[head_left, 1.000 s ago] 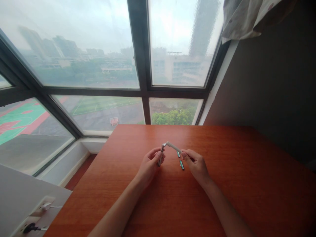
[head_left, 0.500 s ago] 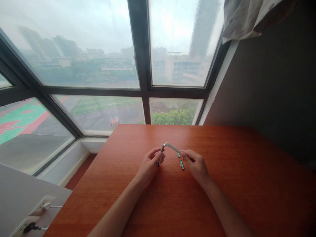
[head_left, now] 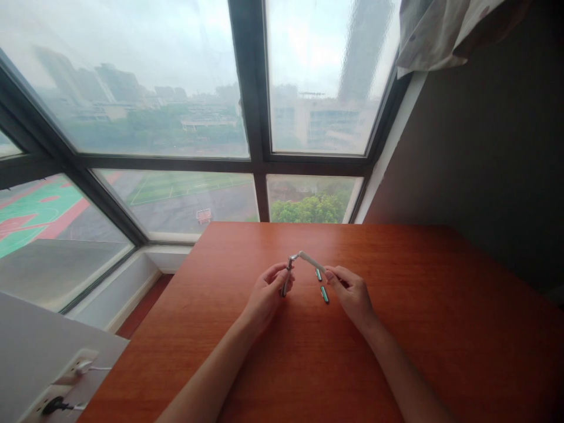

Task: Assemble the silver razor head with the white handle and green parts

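Observation:
My left hand is closed around a slim razor handle, dark along its length, with a silver neck pointing up and away. My right hand pinches a pale, slim stick by its near end. The stick slants up to the left, and its far tip is at or very close to the razor handle's silver neck; I cannot tell whether they touch. Between the hands, nearer the right one, two small green-and-black razor cartridges lie on the table: one front cartridge and one back cartridge, just past my right fingertips.
The reddish-brown wooden table reaches to dark-framed windows. A dark wall rises on the right, with a hanging curtain above. Wall sockets with plugs are low on the left.
The right hand and the pale stick have shifted slightly to the right, drawing the stick's tip a little away from the silver neck. The left hand and the cartridges stay put.

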{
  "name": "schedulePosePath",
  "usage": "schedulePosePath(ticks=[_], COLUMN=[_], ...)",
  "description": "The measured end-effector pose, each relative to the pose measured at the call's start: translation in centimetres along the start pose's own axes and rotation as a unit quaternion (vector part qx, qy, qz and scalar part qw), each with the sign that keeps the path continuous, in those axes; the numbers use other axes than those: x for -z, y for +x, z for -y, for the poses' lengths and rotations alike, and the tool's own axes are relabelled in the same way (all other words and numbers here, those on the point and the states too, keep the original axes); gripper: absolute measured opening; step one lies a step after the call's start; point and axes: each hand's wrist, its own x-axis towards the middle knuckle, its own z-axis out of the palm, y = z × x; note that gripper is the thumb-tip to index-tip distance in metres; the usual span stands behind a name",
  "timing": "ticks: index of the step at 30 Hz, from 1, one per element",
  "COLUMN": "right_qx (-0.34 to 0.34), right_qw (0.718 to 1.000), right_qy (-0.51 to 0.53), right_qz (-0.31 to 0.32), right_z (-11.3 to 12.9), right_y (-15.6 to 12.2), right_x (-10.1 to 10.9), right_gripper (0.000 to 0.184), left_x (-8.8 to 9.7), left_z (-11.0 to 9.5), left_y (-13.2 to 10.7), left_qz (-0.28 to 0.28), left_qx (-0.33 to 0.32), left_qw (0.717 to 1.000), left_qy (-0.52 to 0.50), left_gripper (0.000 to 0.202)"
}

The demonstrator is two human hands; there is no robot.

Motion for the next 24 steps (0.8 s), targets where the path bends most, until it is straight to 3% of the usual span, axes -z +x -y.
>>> schedulePosePath(ticks=[9,24], right_qx=[-0.002,0.002], right_qw=[0.999,1.000], right_qy=[0.031,0.001], right_qz=[0.030,0.002], right_z=[0.19,0.08], right_y=[-0.13,-0.04], right_x=[-0.23,-0.19], right_gripper=[0.033,0.033], left_x=[0.10,-0.19], left_z=[0.25,-0.12], left_y=[0.01,-0.16], left_qz=[0.009,-0.002], left_qx=[-0.002,0.010], left_qw=[1.000,1.000], left_qy=[0.004,-0.003], left_gripper=[0.029,0.030])
